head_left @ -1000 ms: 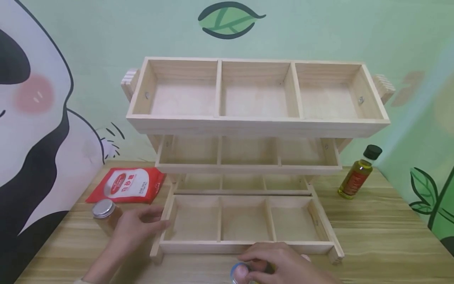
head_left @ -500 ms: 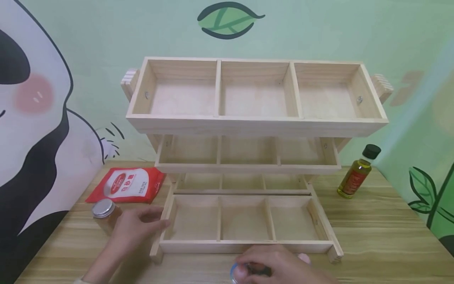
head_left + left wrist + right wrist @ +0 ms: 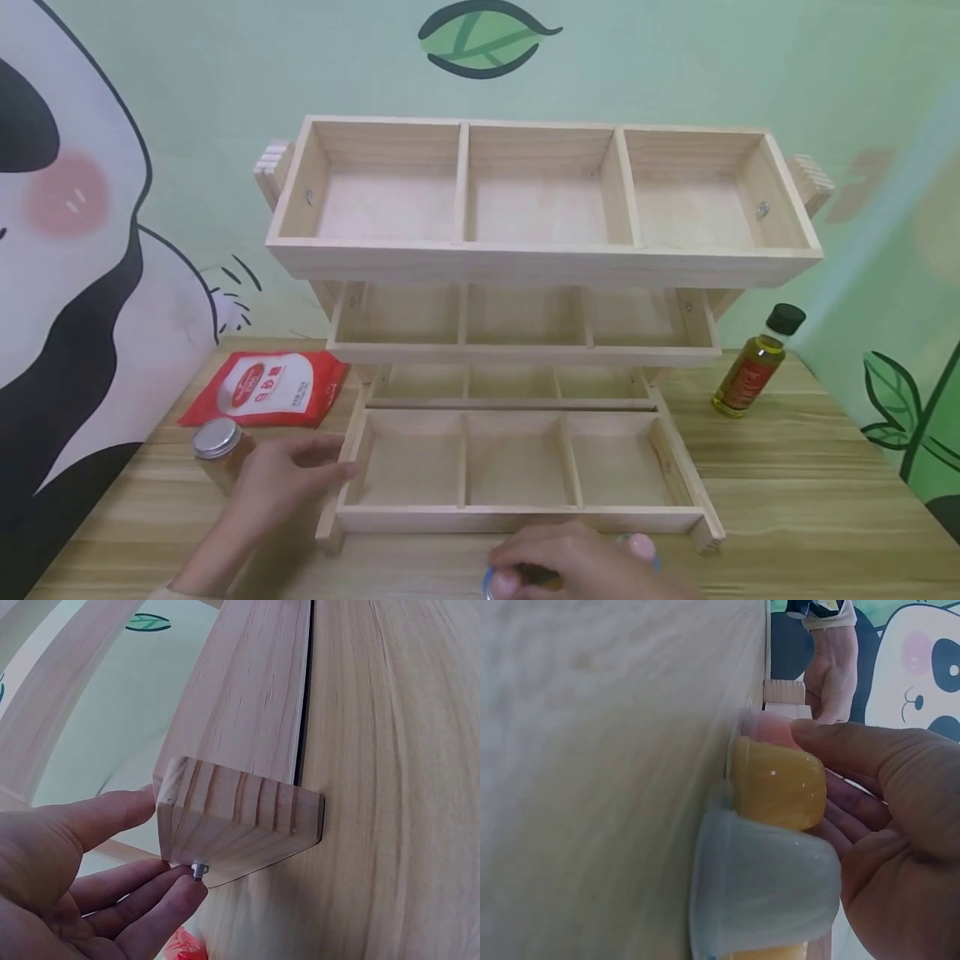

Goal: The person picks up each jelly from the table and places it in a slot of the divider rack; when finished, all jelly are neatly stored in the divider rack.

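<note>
A pale wooden tiered rack [image 3: 543, 267] with divided trays stands on the table. In the head view my left hand [image 3: 281, 483] holds the left side of its lowest tray. The left wrist view shows the left thumb [image 3: 112, 814] on the edge of the rack's wooden end and the fingers near a small bolt [image 3: 199, 871]. In front of the rack my right hand [image 3: 566, 562] grips a pink jelly cup [image 3: 772, 729], its thumb on the cup's side. An orange jelly cup [image 3: 780, 784] and a whitish jelly cup [image 3: 772, 881] stand rim-down beside it, against the palm.
A red-and-white packet [image 3: 266, 389] lies left of the rack. The silver-lidded jar [image 3: 219, 450] stands beside my left hand. At the right is an oil bottle [image 3: 757, 362] with a black cap. A painted wall [image 3: 675, 58] rises behind.
My right hand has shifted slightly left and down, uncovering more of a pale pink cup to its right. The left hand keeps its hold on the rack.
</note>
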Available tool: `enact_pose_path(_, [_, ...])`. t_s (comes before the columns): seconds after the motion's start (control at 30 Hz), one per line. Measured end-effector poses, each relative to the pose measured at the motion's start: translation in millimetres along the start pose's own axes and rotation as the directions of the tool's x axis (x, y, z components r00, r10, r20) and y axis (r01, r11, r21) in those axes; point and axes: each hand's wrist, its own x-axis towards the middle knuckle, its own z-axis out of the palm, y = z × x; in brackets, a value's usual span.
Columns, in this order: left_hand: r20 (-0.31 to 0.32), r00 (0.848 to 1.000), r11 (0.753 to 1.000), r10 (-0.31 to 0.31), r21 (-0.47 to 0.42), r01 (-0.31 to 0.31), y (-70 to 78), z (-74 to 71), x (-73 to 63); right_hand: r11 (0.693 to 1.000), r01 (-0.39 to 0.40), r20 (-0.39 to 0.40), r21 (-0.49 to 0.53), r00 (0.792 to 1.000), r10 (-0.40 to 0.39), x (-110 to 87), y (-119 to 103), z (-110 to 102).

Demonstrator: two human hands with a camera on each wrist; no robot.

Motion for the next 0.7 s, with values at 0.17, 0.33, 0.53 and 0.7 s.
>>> enact_pose_path(0.17, [0.000,1.000,1.000,0.012,-0.010,-0.012,-1.9,0.1,0.7,1.000,-0.029,-0.006,0.004,1.000,0.029,0.4,-1.4,2.7])
enact_pose_path(0.33, [-0.001,1.000,1.000,0.016,-0.021,-0.016,-4.7,0.6,1.1,1.000,-0.014,-0.011,0.010,1.000,0.014,1.0,-1.5,4.7])
enact_pose_path(0.53, [0.001,1.000,1.000,0.010,-0.025,-0.010,-5.8,0.7,1.8,1.000,-0.004,-0.024,0.008,1.000,0.005,1.2,-2.2,6.4])
enact_pose_path(0.7, [0.003,1.000,1.000,0.016,-0.026,-0.016,-5.3,1.7,2.0,0.993,-0.047,-0.032,0.104,0.998,0.050,1.4,-9.2,1.8])
